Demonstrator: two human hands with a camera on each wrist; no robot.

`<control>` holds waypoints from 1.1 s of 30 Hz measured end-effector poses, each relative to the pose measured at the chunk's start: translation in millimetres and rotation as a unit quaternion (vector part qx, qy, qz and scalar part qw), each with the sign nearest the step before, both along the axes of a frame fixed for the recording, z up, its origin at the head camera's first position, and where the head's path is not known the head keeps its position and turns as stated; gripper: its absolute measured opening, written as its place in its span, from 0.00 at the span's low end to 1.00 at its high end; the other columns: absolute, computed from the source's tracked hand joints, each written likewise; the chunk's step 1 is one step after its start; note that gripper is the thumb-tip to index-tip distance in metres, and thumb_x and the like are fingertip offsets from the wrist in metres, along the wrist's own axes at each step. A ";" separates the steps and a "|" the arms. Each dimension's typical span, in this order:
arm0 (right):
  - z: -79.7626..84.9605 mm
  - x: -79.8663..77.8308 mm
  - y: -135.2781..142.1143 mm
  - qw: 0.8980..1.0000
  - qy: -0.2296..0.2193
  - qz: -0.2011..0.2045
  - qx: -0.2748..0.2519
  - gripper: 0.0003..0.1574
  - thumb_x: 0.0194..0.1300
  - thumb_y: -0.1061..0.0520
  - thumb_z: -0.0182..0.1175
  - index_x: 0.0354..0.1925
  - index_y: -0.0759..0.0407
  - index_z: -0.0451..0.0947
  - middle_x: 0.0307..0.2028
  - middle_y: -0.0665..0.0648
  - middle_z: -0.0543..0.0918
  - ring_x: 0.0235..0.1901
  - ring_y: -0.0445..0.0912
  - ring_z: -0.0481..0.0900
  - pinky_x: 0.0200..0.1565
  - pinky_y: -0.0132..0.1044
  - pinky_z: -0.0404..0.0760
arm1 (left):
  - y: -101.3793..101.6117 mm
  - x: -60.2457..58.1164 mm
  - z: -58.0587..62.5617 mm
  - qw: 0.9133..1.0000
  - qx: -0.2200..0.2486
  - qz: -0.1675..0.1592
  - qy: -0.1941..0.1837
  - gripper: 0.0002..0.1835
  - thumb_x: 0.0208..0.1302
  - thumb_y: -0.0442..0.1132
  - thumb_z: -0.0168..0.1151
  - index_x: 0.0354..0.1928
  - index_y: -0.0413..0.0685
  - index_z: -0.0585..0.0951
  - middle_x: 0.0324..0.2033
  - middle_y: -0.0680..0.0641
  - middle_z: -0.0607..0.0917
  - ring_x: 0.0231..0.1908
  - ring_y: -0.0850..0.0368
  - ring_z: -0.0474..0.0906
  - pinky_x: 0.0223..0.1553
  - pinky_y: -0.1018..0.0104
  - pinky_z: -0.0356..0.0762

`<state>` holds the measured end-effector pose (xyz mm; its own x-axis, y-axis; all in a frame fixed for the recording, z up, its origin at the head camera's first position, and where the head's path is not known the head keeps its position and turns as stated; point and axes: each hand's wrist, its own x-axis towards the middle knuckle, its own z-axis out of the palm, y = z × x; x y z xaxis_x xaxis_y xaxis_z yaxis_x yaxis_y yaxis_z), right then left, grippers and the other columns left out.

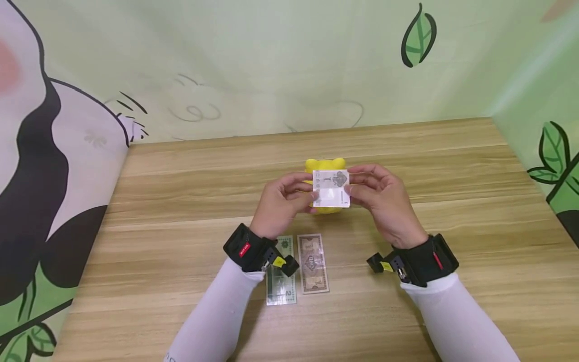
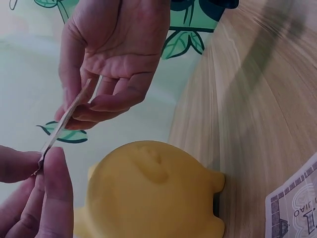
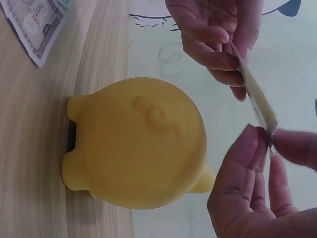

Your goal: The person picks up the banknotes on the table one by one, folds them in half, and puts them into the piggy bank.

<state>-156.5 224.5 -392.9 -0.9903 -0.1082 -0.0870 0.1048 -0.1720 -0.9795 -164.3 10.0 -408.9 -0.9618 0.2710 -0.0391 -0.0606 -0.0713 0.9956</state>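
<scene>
Both hands hold a pale folded banknote [image 1: 331, 189] up between them, over a yellow pig-shaped piggy bank [image 1: 324, 164]. My left hand [image 1: 289, 202] pinches the note's left edge between thumb and fingers. At the opposite edge, my right hand [image 1: 384, 201] pinches it the same way. From the wrist views the note [image 3: 257, 99] appears edge-on, thin and doubled. The piggy bank [image 2: 153, 191] stands upright on the table, its curled tail facing the cameras; its top is partly hidden by the note in the head view.
On the wooden table [image 1: 181, 261], a green banknote [image 1: 282, 290] lies flat, partly covered by the left wrist strap. Beside it lies a brown banknote [image 1: 313, 264]. A wall [image 1: 271, 65] with painted leaves and a cartoon figure runs along the table's back and sides.
</scene>
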 end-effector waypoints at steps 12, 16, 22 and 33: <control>-1.9 -0.1 0.0 1.000 0.004 0.010 0.030 0.31 0.60 0.71 0.60 0.61 0.59 0.69 0.41 0.61 0.82 0.41 0.55 0.79 0.40 0.39 0.86 | -0.8 -2.4 -0.8 0.999 0.039 0.016 0.010 0.32 0.57 0.22 0.63 0.64 0.50 0.72 0.41 0.37 0.82 0.36 0.43 0.82 0.36 0.47 0.85; -3.4 -0.2 -1.3 0.999 0.016 0.005 0.048 0.26 0.61 0.70 0.61 0.57 0.61 0.75 0.44 0.61 0.80 0.42 0.55 0.78 0.40 0.38 0.86 | -0.5 -1.5 -1.4 0.999 0.032 0.018 0.020 0.24 0.58 0.23 0.62 0.57 0.46 0.78 0.42 0.39 0.79 0.35 0.44 0.82 0.37 0.46 0.85; -2.9 0.7 -2.3 0.998 0.024 0.017 0.061 0.20 0.61 0.69 0.62 0.54 0.64 0.79 0.49 0.61 0.79 0.44 0.54 0.79 0.43 0.41 0.85 | -1.2 0.8 -1.0 0.999 0.004 0.018 0.038 0.15 0.62 0.27 0.62 0.50 0.44 0.83 0.45 0.41 0.79 0.36 0.46 0.81 0.39 0.50 0.85; -3.3 0.3 -2.6 0.996 0.016 0.021 0.082 0.22 0.59 0.69 0.64 0.53 0.65 0.79 0.49 0.62 0.81 0.46 0.53 0.78 0.41 0.34 0.85 | 0.9 0.5 0.5 0.999 -0.027 0.026 0.019 0.18 0.60 0.25 0.62 0.52 0.42 0.82 0.44 0.40 0.79 0.39 0.49 0.81 0.41 0.48 0.84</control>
<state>-156.1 221.9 -396.2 -0.9879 -0.1355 -0.0759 0.0773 -0.0052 -0.9970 -163.8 10.9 -408.4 -0.9757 0.2183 -0.0163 -0.0210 -0.0193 0.9996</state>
